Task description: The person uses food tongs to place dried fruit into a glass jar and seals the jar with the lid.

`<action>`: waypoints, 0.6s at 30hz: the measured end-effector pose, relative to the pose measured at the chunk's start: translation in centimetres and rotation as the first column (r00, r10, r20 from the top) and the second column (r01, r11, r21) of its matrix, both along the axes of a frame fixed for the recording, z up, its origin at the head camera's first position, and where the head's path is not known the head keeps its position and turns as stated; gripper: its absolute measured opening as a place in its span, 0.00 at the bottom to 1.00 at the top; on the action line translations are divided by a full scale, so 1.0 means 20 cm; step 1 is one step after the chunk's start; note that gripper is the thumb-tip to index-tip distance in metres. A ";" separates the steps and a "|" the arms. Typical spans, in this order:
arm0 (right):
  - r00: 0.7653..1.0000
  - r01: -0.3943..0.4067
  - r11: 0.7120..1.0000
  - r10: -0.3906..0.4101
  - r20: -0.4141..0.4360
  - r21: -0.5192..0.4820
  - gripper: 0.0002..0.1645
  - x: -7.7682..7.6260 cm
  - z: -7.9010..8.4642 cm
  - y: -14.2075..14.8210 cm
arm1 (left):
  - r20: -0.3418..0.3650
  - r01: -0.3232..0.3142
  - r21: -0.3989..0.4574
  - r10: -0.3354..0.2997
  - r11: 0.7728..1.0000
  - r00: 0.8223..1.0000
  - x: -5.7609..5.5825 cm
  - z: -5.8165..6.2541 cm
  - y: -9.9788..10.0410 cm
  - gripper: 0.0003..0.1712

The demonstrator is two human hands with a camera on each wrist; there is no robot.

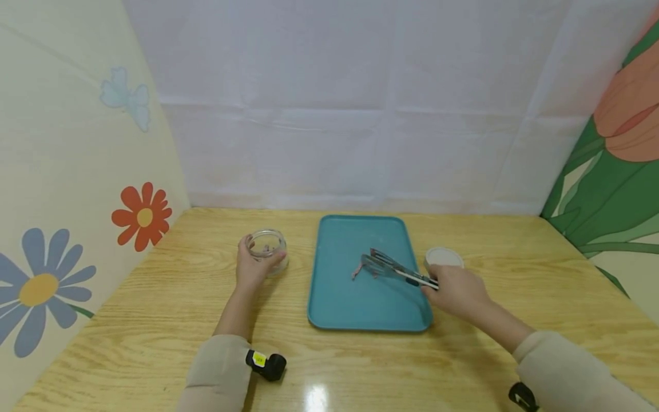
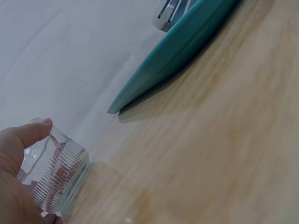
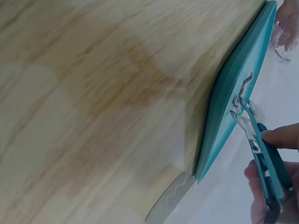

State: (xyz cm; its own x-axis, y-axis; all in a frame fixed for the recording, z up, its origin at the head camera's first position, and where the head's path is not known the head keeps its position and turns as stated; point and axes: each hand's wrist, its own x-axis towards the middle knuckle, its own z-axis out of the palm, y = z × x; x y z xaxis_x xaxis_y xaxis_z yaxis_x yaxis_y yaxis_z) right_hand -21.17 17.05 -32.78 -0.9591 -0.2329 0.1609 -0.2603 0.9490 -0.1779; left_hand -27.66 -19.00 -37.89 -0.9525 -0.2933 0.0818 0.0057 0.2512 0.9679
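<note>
Wooden table (image 1: 360, 366): left hand (image 1: 251, 269) grips ribbed glass jar (image 1: 268, 249); right hand (image 1: 455, 292) grips tongs (image 1: 393, 269), possibly pinching pinkish scrap (image 1: 357, 270).

A staged recording booth: white sheeting (image 1: 334, 103) and flower-printed panels (image 1: 77, 189) are enclosing the wooden table (image 1: 360, 360).

sleeves: beige, long, soft cloth, on both forearms
left wrist camera (image 1: 266, 364): small black block, yellow sticker
right wrist camera (image 1: 523, 396): black, partly cut off
</note>
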 end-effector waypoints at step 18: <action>0.998 -0.037 0.999 0.037 -0.053 0.001 0.16 0.01 -0.03 0.02 | 0.011 -0.015 -0.015 0.015 1.000 1.000 0.01 0.00 0.01 0.55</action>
State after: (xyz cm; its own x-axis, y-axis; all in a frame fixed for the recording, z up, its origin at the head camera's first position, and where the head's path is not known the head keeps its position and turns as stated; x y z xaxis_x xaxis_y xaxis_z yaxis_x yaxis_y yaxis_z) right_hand -21.06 17.43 -33.42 -0.9399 -0.2683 0.2113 -0.3045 0.9385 -0.1626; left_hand -27.52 -18.90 -37.83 -0.9490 -0.3063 0.0753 -0.0092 0.2655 0.9641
